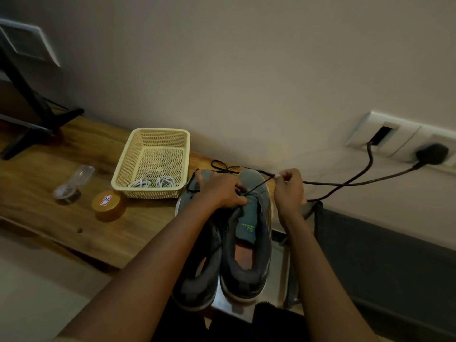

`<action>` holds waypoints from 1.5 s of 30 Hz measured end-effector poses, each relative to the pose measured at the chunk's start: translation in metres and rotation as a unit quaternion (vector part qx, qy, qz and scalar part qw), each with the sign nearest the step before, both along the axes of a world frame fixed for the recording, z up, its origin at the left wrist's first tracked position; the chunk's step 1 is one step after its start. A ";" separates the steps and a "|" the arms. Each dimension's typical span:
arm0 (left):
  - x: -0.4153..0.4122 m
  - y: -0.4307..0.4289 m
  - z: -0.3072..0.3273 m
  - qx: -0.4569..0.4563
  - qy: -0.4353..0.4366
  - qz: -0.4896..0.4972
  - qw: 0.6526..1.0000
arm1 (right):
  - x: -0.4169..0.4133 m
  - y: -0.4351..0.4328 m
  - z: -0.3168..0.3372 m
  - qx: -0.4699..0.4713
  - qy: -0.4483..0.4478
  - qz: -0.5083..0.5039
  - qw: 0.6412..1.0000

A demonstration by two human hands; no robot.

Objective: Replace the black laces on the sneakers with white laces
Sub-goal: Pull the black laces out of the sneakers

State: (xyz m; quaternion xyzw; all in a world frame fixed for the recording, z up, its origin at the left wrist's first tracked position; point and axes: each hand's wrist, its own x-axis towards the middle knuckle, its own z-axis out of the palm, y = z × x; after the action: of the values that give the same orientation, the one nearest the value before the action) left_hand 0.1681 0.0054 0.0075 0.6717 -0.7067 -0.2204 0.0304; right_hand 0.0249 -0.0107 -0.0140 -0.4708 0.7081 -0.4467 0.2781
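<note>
Grey pair: two sneakers side by side at the right end of the table, toes toward the wall, heels toward the viewer and past the table's edge (support under the heels hard to make out).
Left hand: laid across both toes, fingers curled and gripping the right sneaker at the top of its tongue.
Right hand: raised just right of the toes, thumb and forefinger pinching the black lace, other fingers curled in.
Black lace: taut from beneath the left fingers up to the right hand's pinch. Second strand running back left over the toes to a small loop near the wall. Seemingly threaded low in the right sneaker, though hidden there by the hand.
White laces: two coiled bundles at the near end of the basket, untouched.
Basket: cream perforated plastic, on the table just left of the sneakers, near the wall.
Table: warm brown wood.
Small items: gold-lidded round tub with a red-and-blue sticker, in front of the basket; clear plastic container to its left.
Far left: black stand on the table.
Wall: white socket panel at right, black plug in it, dark cables trailing left behind the right hand.
</note>
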 end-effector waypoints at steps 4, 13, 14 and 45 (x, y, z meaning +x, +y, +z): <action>-0.005 0.005 -0.003 -0.077 -0.026 0.016 0.997 | -0.007 0.003 0.008 0.022 0.167 0.066 0.983; -0.015 0.010 -0.006 -0.149 -0.075 0.087 0.982 | 0.011 0.011 0.005 0.054 0.393 0.251 0.883; -0.015 0.010 -0.006 -0.151 -0.071 0.091 0.982 | 0.012 0.011 0.005 0.047 0.396 0.248 0.883; -0.021 0.023 0.000 -0.162 -0.112 0.095 0.976 | 0.016 0.009 0.006 0.019 0.411 0.230 0.882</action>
State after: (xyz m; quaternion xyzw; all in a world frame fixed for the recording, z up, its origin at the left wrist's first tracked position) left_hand 0.1471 0.0288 0.0079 0.7420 -0.6652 -0.0226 0.0802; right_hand 0.0407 -0.0014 -0.0076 -0.7563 0.6393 -0.1229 0.0655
